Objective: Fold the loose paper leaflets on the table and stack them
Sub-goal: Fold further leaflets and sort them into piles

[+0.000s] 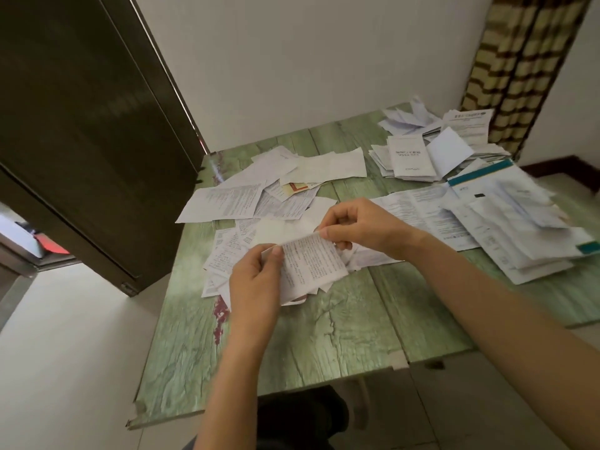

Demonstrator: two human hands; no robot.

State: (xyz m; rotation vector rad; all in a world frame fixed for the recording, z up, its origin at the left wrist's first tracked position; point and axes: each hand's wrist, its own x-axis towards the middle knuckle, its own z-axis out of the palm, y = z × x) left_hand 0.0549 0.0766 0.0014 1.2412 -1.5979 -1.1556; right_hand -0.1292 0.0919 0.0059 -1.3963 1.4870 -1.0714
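A small printed leaflet (311, 264) is held above the middle of the green table (324, 336). My left hand (256, 280) pinches its top left corner with thumb on top. My right hand (357, 228) pinches its top right corner. Loose unfolded leaflets (227, 199) lie spread beneath and behind the hands on the left half. A heap of large sheets (506, 222) sits at the right. A pile of folded leaflets (412, 157) rests at the back right.
A dark door (81, 141) stands open at the left, close to the table's back left corner. A patterned curtain (519, 60) hangs behind the back right corner. The white wall (308, 60) backs the table. The near table edge (259, 404) is worn.
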